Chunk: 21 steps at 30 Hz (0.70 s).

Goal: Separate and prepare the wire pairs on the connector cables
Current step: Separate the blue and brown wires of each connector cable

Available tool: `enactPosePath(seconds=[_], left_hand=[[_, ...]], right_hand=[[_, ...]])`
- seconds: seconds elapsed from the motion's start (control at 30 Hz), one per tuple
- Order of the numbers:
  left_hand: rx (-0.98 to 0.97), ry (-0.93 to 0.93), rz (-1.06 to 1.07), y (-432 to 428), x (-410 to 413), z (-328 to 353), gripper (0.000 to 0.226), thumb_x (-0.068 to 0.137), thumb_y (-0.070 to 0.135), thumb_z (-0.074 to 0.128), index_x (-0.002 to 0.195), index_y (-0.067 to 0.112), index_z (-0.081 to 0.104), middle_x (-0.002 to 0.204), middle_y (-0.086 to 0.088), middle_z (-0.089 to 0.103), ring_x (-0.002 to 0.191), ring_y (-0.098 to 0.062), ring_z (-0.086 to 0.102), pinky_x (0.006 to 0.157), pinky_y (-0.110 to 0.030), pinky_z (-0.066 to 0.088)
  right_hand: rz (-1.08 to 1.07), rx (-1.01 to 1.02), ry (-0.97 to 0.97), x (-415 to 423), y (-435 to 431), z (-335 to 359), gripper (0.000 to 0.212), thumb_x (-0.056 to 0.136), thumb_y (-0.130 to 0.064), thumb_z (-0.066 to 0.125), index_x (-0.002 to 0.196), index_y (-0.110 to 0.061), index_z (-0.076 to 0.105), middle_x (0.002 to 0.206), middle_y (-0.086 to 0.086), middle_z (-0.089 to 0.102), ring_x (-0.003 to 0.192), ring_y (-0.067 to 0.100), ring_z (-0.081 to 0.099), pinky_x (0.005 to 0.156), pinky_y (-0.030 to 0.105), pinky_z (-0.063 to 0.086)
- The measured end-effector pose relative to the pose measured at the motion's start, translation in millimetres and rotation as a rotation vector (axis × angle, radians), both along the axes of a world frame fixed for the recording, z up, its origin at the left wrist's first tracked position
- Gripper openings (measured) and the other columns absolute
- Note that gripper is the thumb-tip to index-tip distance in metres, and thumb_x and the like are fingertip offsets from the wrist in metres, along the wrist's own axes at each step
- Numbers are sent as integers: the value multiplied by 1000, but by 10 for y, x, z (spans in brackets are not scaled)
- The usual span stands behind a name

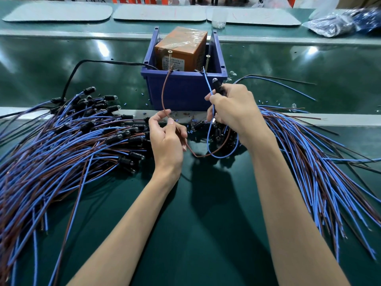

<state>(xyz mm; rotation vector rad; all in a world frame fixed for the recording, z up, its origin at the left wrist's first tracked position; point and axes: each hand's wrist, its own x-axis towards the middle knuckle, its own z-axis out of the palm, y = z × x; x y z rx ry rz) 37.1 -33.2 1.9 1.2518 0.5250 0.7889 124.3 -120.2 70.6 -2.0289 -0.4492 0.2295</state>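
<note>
My left hand [166, 139] pinches a brown wire [164, 91] between thumb and forefinger; the wire arcs up toward the blue bin. My right hand [231, 109] grips a black connector [217, 86] and pinches its blue wire [208, 84], whose free end points up at the bin. Both wires loop down between my hands and meet just above the green mat. A large heap of cables with black connectors [72, 137] lies on the left. Another fan of blue and brown cables [309, 157] spreads to the right.
A blue plastic bin [183, 89] stands just beyond my hands, holding an orange box [181, 50] with two screws stuck upright at its front. A black cord [82, 67] runs into the bin from the left. Grey mats [160, 13] and plastic bags [340, 21] lie at the back.
</note>
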Motion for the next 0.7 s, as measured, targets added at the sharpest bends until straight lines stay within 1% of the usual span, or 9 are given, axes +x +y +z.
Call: enactPosePath(seconds=[0.13,0.27,0.4,0.43,0.47,0.5,0.57,0.6,0.7], left_hand=[[-8,-8,16,-1,1,6,22,101,5,30,98,23,42,46,9,51,41,-5,41,39,-18,32],[-25,-13,31,9,2,7,23,101,5,30,98,23,42,46,9,52,42,-5,41,39,-18,32],[-35,-11,38,18,2,1,22,101,6,30,98,23,42,46,9,52,41,-6,41,39,-18,32],[-36,-11,40,21,3,0,22,101,6,29,98,23,42,46,9,52,41,-6,41,39,-18,32],[-38,-12,42,23,3,-2,22,101,6,29,98,23,42,46,9,52,41,-6,41,39,-18,32],[-40,-13,44,25,4,-3,22,101,5,29,98,23,42,46,9,52,41,-6,41,39,-18,32],[-46,-14,48,27,5,-3,23,101,5,29,98,23,42,46,9,52,40,-5,41,39,-17,32],[-49,-16,50,27,6,-2,22,101,5,29,97,23,42,46,9,52,40,-6,40,39,-17,32],[-62,-21,53,22,9,4,21,102,6,30,97,23,42,46,9,52,39,-6,39,38,-17,31]], right_hand=[[-66,6,11,35,-23,-2,20,81,-12,49,72,-4,63,47,0,64,34,4,43,50,20,37],[-146,15,0,66,-32,-11,28,79,-14,51,52,-9,60,50,3,66,38,9,44,55,25,42],[-225,50,9,97,-17,-24,33,76,-14,53,45,-8,62,50,5,65,44,18,45,55,28,43],[-238,64,11,102,-19,-21,33,75,-15,53,44,-16,66,50,6,65,46,20,46,55,29,43],[-248,75,12,99,-24,-15,38,74,-15,53,43,-31,67,50,6,65,47,21,46,56,30,44],[-252,78,14,103,-30,-13,41,73,-15,52,41,-37,65,49,5,64,48,22,46,56,30,43],[-267,74,21,124,-27,-18,36,74,-15,52,40,-16,64,48,5,64,49,22,47,58,31,44],[-276,71,25,128,-26,-20,37,74,-15,52,38,-9,59,49,5,65,50,23,47,59,32,44],[-292,83,29,135,-30,-29,35,73,-13,51,39,-7,56,48,5,64,53,25,48,62,35,46]])
